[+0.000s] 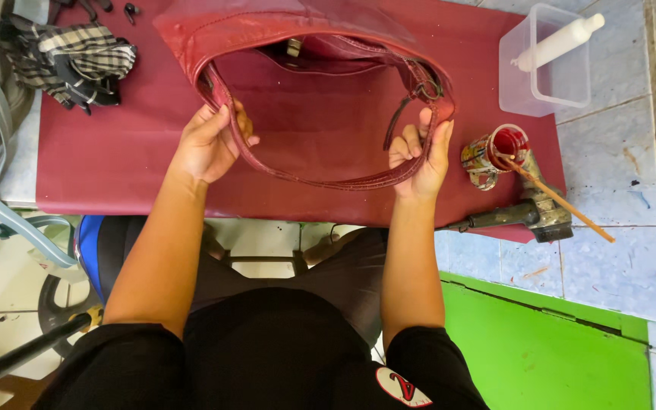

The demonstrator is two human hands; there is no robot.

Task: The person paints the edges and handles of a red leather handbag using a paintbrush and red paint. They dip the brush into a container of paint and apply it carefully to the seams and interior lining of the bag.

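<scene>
Lying at the desk's middle on a dark red mat (100, 167), the soft, limp dark red leather shoulder bag (267, 30) looks light, its curved strap (320, 181) pinched by both the left hand (208, 144) and right hand (421, 156), each grip closed on it.

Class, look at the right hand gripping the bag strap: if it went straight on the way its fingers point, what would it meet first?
The right hand points away from the person, so it would probably first meet the dark red bag, near its metal ring. Depth is uncertain.
</scene>
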